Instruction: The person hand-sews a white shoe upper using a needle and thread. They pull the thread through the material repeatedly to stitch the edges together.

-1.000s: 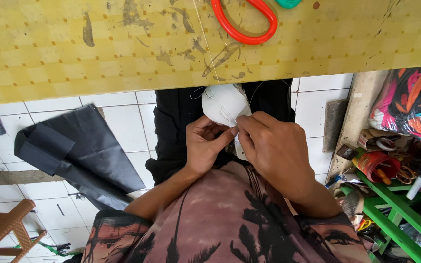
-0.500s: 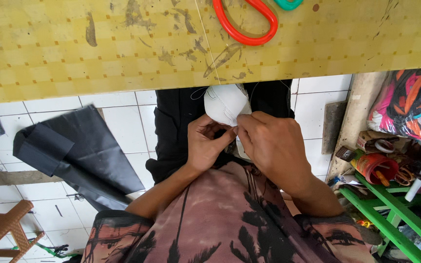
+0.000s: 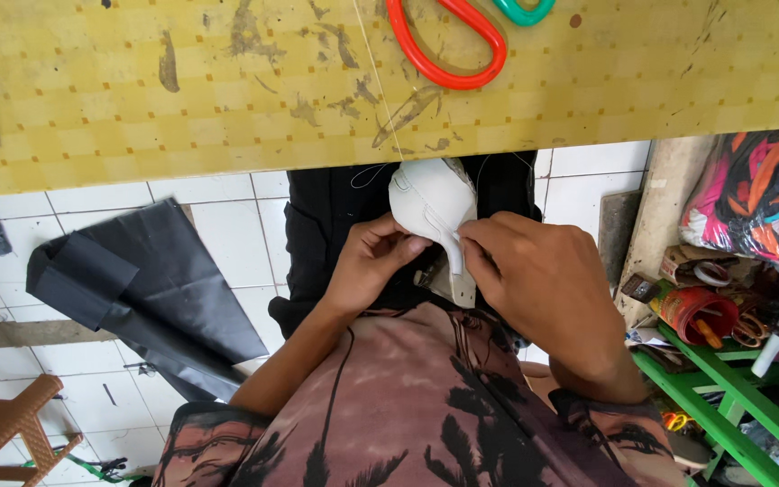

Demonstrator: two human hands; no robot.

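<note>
A white shoe upper (image 3: 430, 203) rests in my lap, just below the edge of a yellow checked tabletop (image 3: 227, 90). My left hand (image 3: 370, 266) pinches its lower left side. My right hand (image 3: 534, 280) grips its right edge, fingertips pressed on a seam. A thin pale thread (image 3: 380, 81) runs from the shoe up across the table. Black cloth (image 3: 326, 225) lies under the shoe on my knees. I cannot see a needle.
Orange-handled scissors (image 3: 448, 50) and a green handle (image 3: 525, 11) lie on the table. A black sheet (image 3: 146, 289) lies on the white tiled floor at left, beside a wooden stool (image 3: 6, 433). A green rack (image 3: 723, 397) with colourful clutter stands at right.
The hands and shoe stay in nearly the same place. My fingers have shifted slightly along the shoe's seam.
</note>
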